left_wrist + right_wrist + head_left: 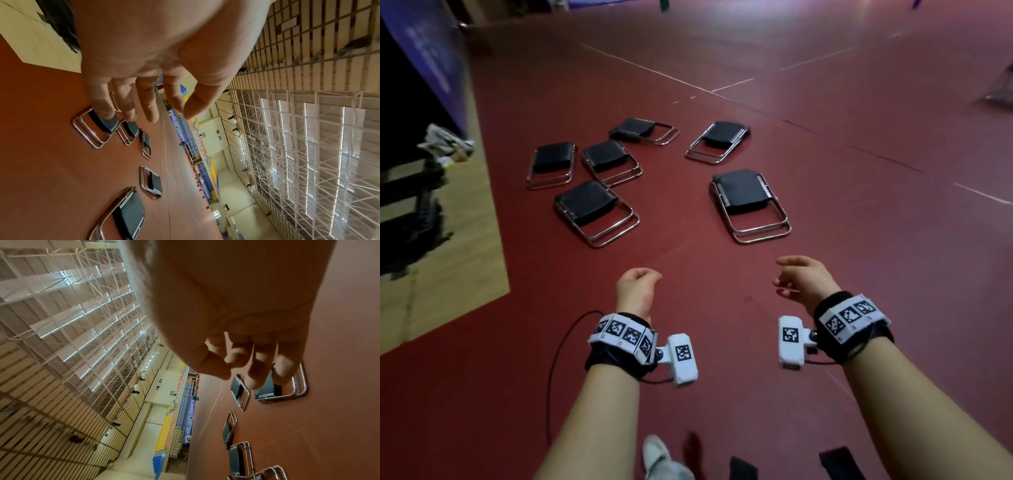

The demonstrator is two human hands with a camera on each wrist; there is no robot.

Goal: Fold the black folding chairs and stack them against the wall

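Observation:
Several folded black chairs with chrome frames lie flat on the red floor in the head view. The nearest are the left chair (589, 205) and the right chair (744, 192); others lie further off, one of them (553, 157) at the left and another (724, 133) at the back right. My left hand (640, 284) hangs in the air short of the left chair, fingers relaxed, holding nothing. My right hand (801, 277) hovers short of the right chair, fingers loosely curled and empty. In the wrist views, the left hand (171, 113) and right hand (238, 376) are bare, with chairs (107, 123) (267, 391) beyond the fingertips.
A pale wooden floor strip (441, 240) runs along the left, with dark stacked items (410, 212) and a blue banner wall (431, 61) behind it. White lines (654, 70) cross the red floor. A black cable (554, 359) trails from my left wrist. My shoe (657, 452) is below.

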